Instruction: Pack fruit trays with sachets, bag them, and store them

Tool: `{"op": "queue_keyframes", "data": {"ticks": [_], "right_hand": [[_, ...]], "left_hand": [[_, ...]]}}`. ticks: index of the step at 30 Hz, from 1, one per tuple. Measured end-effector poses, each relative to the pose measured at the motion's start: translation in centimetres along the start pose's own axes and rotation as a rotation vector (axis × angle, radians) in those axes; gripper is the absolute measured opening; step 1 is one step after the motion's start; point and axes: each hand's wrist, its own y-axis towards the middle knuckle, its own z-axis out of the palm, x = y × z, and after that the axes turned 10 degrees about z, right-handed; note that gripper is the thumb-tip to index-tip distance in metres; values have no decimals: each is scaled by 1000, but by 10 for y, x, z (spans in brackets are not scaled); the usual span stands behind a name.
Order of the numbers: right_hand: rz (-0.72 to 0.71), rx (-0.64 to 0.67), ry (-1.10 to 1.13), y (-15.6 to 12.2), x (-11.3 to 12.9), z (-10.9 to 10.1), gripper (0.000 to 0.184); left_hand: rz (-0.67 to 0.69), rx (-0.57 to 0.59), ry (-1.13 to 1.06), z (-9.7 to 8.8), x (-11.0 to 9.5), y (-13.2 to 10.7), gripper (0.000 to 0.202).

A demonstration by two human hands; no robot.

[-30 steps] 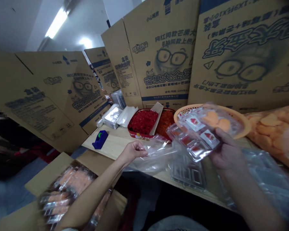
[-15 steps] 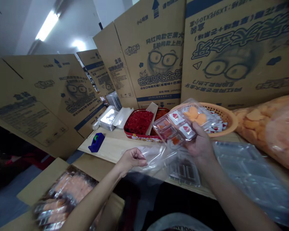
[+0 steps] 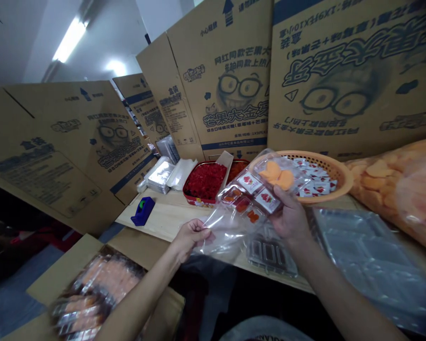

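Note:
My right hand (image 3: 293, 213) grips a clear compartment tray (image 3: 242, 204) by its near right edge, tilted above the table. Orange pieces (image 3: 277, 175), two small printed sachets (image 3: 268, 200) and red-orange bits fill its compartments. Between the fingertips of my left hand (image 3: 191, 237), a clear plastic bag (image 3: 222, 234) is pinched at its edge and stretched toward the tray. The bag lies around at least the tray's near left part; how far it reaches over the tray I cannot tell. Below them, empty clear trays (image 3: 271, 255) rest on the table.
Behind stand an orange basket of sachets (image 3: 342, 182) and a tin of red pieces (image 3: 204, 182). A blue tape dispenser (image 3: 142, 211) sits left. More clear trays (image 3: 369, 255) and a bag of orange pieces (image 3: 383, 175) are right. An open carton (image 3: 71, 265) holds packed trays.
The tray has shifted slightly left and down with my right hand, toward my left hand. The bag is now spread wider and pulled tighter between my hands.

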Motion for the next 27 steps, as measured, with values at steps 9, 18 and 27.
{"op": "queue_keyframes", "data": {"ticks": [9, 18, 27], "right_hand": [[46, -91, 13, 4, 5, -3, 21], [153, 39, -58, 0, -6, -7, 31], [427, 110, -203, -9, -23, 0, 33]], "left_hand": [[-3, -91, -20, 5, -2, -3, 47], [-7, 28, 54, 8, -8, -5, 45], [-106, 236, -4, 15, -18, 4, 43]]}}
